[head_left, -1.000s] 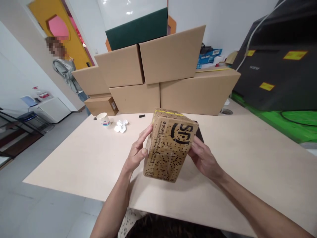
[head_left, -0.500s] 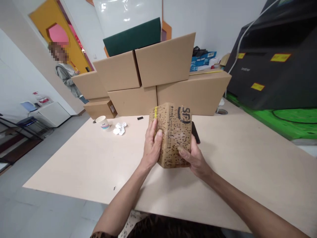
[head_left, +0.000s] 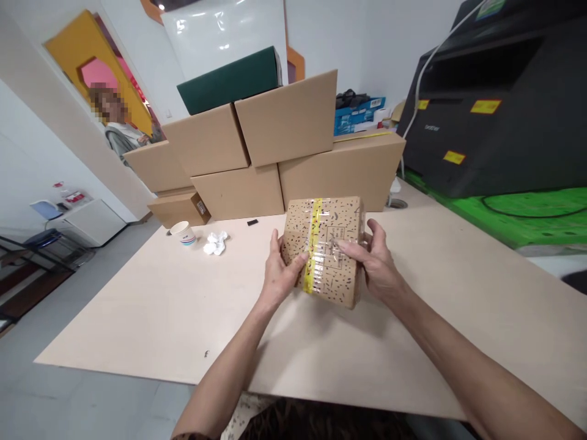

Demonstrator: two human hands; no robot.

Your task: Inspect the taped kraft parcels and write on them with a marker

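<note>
Your left hand (head_left: 280, 273) and right hand (head_left: 380, 263) grip the speckled carton (head_left: 324, 252) between them, thumbs on its yellow-taped face, holding it tilted above the table (head_left: 151, 311). Beyond stand stacked brown boxes (head_left: 287, 131); a paper cup (head_left: 182, 233) and crumpled tissue (head_left: 215, 244) sit left.

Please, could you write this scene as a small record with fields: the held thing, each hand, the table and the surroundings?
Held thing: speckled cardboard parcel with yellow tape, tilted, gripped from both sides
Left hand: thumb on the taped face, beside the yellow strip
Right hand: thumb on the same face
Table: paper cup, crumpled white wad, small black object
Behind: stacked brown boxes, dark green box on top
Right side: dark machine with yellow labels
Far left: person near a yellow door
</note>
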